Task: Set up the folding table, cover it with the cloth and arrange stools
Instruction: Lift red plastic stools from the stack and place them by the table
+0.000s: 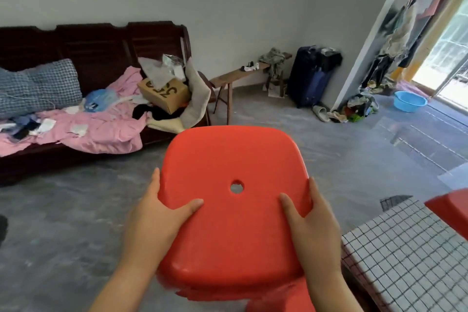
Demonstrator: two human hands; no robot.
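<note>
a person is holding a red stool (233,200) by its seat, out in front of the body and clear of the floor (76,210), just left of the table (405,248). the table is standing with the checked cloth (395,271) already spread over it, so the stools appear to be what is left of the task. a second red stool (450,213) is showing at the table's far right edge, cut off by the frame. the left hand (154,220) is wrapping the seat's left rim, thumb lying on top and the fingers curled under, out of sight. the right hand (316,218) is mirroring it on the right rim, thumb on top and fingers hidden below. both hands are closing on the stool, neither one spread flat. more red plastic is showing below the seat; whether it is this stool's legs or another nested stool cannot be told. the seat looks like moulded plastic: probably light, stiff and somewhat slick, with rounded edges and a small centre hole. a grip at two opposite rims seems the soundest, since it is keeping the seat level. the sofa (96,43) is sitting well apart from the table, across the floor.
</note>
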